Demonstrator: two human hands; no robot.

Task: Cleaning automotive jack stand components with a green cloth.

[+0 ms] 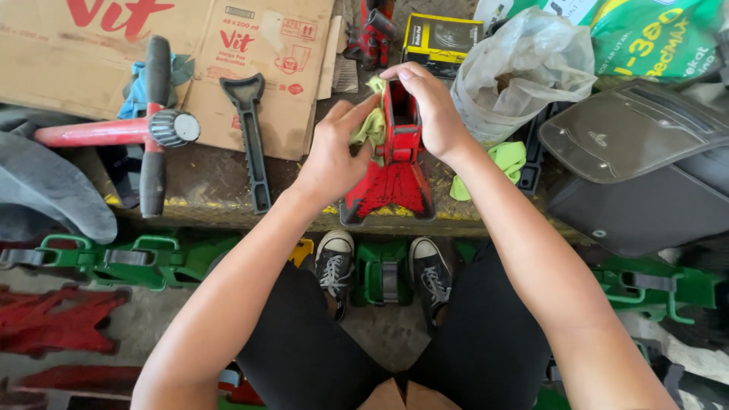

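Observation:
A red metal jack stand [395, 182] stands upright on the edge of a worn workbench [213, 190]. My left hand [334, 152] presses a yellow-green cloth [370, 125] against the stand's left side. My right hand [433, 110] grips the top of the stand's post, fingers curled over it. More of the same cloth [501, 163] hangs out to the right, behind my right forearm.
A red T-handle with black grips [152, 125] and a dark ratchet bar [254, 144] lie on flattened cardboard at left. A clear plastic bag [524, 68], a yellow box [440, 38] and black panels [638, 159] crowd the right. Green stands [137, 262] and red stands [53, 323] sit on the floor by my shoes.

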